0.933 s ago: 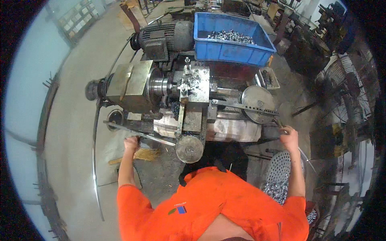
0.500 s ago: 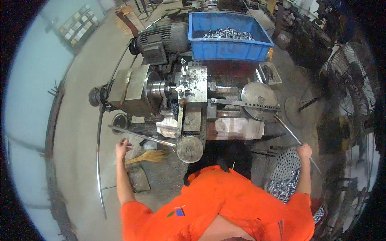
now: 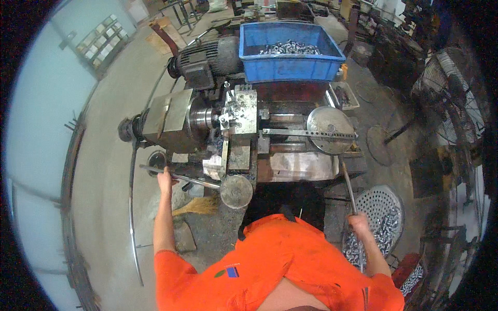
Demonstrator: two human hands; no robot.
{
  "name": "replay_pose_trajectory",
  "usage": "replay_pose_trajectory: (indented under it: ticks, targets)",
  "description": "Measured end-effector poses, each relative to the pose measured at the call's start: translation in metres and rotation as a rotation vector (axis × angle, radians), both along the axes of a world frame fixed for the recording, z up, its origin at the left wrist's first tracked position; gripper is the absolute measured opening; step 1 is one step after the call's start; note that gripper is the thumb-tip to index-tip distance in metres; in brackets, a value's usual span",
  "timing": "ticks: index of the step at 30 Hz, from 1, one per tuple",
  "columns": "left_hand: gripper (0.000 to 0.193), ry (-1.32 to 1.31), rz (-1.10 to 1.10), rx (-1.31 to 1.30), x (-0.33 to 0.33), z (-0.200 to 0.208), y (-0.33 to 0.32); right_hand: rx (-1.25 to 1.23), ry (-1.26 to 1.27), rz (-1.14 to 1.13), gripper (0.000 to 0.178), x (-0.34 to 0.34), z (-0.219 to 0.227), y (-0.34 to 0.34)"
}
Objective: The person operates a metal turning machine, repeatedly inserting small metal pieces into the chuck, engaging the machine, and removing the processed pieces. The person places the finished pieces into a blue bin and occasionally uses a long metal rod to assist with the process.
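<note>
My left hand (image 3: 165, 180) is closed around the outer part of a metal lever rod (image 3: 199, 182), which runs to a round steel disc (image 3: 236, 192) at the front of a small lathe. On the right, my right hand (image 3: 359, 224) grips a second lever rod (image 3: 349, 186). That rod slopes down from a larger round plate (image 3: 330, 124), crossed by a flat bar with a row of holes (image 3: 290, 132). Between the two levers sits a steel tool block (image 3: 242, 111), close to the lathe's chuck (image 3: 202, 116). What the chuck holds is too small to make out.
Behind the lathe stand a blue crate (image 3: 291, 67) of small metal parts and a motor (image 3: 207, 59). A perforated basket (image 3: 381, 199) with similar parts is below my right hand. A straw broom (image 3: 197, 206) lies near my left forearm. A fan (image 3: 446, 98) stands far right.
My left hand has moved up onto the left lever and closed on it. My right hand has swung its lever inward, to the left and toward me. The view has shifted slightly.
</note>
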State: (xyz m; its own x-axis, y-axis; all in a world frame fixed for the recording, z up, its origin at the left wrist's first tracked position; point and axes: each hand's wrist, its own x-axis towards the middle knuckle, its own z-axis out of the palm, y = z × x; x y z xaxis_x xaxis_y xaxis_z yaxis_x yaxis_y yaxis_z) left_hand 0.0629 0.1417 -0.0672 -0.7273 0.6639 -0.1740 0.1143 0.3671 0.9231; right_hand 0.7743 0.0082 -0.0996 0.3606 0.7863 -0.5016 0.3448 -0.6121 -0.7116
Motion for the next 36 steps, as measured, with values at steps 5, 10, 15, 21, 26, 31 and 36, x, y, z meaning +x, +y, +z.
replay_pose_trajectory:
  ticks: [5, 10, 15, 21, 26, 31, 36]
  targets:
    - [0.038, 0.043, 0.029, 0.049, 0.002, -0.003, -0.002, -0.097, 0.133, -0.007, 0.013, -0.022, 0.031, 0.002]
    - [0.038, 0.023, 0.015, 0.009, 0.0, -0.002, -0.002, -0.154, 0.053, -0.037, 0.015, -0.043, 0.059, 0.006]
    - [0.041, 0.016, -0.02, -0.019, -0.005, -0.001, -0.001, -0.09, 0.213, 0.013, 0.017, -0.032, 0.037, 0.001]
    - [0.041, -0.01, 0.041, -0.101, 0.009, 0.015, 0.003, 0.192, -0.352, 0.282, 0.025, 0.046, -0.019, 0.008]
    - [0.04, 0.035, -0.023, -0.009, -0.006, -0.007, -0.004, 0.17, -0.863, 0.32, 0.036, 0.111, 0.032, 0.08]
    - [0.047, -0.039, -0.118, -0.021, -0.008, -0.014, -0.003, 0.197, -1.227, 0.236, 0.04, 0.138, 0.03, 0.144]
    - [0.057, -0.132, -0.135, 0.051, -0.016, -0.012, -0.029, 0.477, -1.358, 0.065, 0.066, 0.092, 0.016, 0.128]
